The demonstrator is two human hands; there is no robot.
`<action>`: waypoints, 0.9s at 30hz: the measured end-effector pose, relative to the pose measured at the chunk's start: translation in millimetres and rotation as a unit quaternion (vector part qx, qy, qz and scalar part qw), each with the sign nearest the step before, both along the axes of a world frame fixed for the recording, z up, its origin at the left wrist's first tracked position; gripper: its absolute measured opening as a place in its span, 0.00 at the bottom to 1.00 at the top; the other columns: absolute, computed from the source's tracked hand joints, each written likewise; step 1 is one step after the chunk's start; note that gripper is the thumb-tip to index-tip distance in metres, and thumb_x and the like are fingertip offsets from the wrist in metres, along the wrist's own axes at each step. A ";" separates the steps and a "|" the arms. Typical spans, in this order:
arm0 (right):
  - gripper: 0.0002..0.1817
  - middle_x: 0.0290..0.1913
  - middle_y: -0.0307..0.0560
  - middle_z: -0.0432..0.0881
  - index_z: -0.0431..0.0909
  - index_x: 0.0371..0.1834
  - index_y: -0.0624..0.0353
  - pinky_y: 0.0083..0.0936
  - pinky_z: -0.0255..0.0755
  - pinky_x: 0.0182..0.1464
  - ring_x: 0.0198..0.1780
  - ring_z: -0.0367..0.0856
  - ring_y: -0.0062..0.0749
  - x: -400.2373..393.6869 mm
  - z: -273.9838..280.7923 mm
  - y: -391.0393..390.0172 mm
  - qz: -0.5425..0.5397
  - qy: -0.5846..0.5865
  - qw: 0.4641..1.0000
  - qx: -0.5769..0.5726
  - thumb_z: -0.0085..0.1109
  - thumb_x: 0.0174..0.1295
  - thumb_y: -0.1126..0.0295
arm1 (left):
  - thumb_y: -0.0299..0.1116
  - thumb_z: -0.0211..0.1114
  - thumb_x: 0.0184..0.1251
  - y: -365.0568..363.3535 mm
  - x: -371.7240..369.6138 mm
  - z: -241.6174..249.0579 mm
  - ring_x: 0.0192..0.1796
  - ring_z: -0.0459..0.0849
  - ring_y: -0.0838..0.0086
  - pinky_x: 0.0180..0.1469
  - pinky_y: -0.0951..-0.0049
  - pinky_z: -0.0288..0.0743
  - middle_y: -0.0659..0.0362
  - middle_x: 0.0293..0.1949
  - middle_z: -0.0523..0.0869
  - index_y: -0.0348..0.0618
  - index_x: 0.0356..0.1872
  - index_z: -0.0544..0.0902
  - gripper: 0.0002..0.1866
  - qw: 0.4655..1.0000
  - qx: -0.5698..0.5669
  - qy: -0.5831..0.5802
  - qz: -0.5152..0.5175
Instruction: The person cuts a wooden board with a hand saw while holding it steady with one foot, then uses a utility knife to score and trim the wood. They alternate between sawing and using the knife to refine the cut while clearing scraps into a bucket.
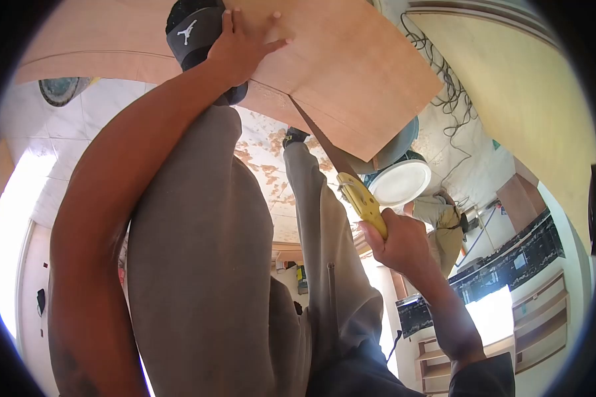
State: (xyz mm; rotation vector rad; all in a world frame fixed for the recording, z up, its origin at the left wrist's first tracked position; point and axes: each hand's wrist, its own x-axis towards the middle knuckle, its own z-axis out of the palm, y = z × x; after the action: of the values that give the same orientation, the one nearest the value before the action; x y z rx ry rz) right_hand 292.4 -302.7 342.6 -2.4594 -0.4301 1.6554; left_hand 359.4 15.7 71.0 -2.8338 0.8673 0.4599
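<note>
A large light-brown wooden board (357, 73) spans the top of the head view, with a cut line running along it. My left hand (242, 49) lies on the board with its fingers spread, beside a black sandal (195, 30) on my foot, which rests on the board. Lower right, my right hand (404, 241) is wrapped round the yellow handle of a handsaw (361, 202). The saw's blade slants up and to the left, and its tip meets the board at the cut line.
Under the board's right part are a bucket and a white round lid (400, 183). Tangled cable (451, 99) lies on the floor. Sawdust (265, 165) covers tiles below the board. Another person (444, 225) is at the right, near a dark countertop (483, 278). A pale panel (516, 86) stands upper right.
</note>
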 end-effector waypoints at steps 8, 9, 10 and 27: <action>0.33 0.19 0.62 0.81 0.81 0.33 0.66 0.48 0.79 0.33 0.26 0.84 0.60 23.2 -231.0 100.9 -0.024 -0.057 0.995 0.078 0.47 0.76 0.43 | 0.42 0.61 0.70 6.0 0.5 0.5 0.71 0.62 0.20 0.72 0.24 0.50 0.47 0.83 0.50 0.71 0.79 0.63 0.36 0.998 -0.046 0.029 0.006; 0.32 0.19 0.62 0.81 0.82 0.33 0.66 0.48 0.79 0.33 0.27 0.85 0.60 24.9 -224.7 99.7 -0.025 -0.061 0.995 0.077 0.48 0.76 0.43 | 0.42 0.61 0.70 10.0 5.0 4.8 0.71 0.62 0.20 0.72 0.24 0.50 0.47 0.84 0.49 0.72 0.79 0.64 0.35 0.999 -0.029 0.041 0.013; 0.32 0.19 0.62 0.81 0.82 0.33 0.67 0.48 0.79 0.33 0.27 0.85 0.60 19.1 -210.2 93.9 -0.036 -0.060 0.995 0.067 0.48 0.76 0.43 | 0.42 0.60 0.71 10.1 9.8 11.5 0.71 0.62 0.20 0.72 0.24 0.50 0.47 0.84 0.49 0.72 0.79 0.64 0.34 0.998 -0.018 0.059 0.010; 0.31 0.19 0.59 0.82 0.79 0.41 0.67 0.45 0.80 0.31 0.25 0.86 0.52 2.9 -219.4 57.9 0.008 -0.059 0.995 0.080 0.48 0.75 0.43 | 0.35 0.71 0.58 3.3 0.7 0.0 0.65 0.72 0.26 0.68 0.35 0.64 0.57 0.84 0.51 0.78 0.79 0.63 0.46 1.000 -0.024 -0.003 0.003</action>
State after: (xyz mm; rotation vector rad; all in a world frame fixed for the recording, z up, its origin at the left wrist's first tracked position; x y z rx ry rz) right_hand 295.3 -244.8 123.2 -2.4482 -0.5748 1.4242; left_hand 360.1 18.9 71.0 -2.8802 0.8798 0.4375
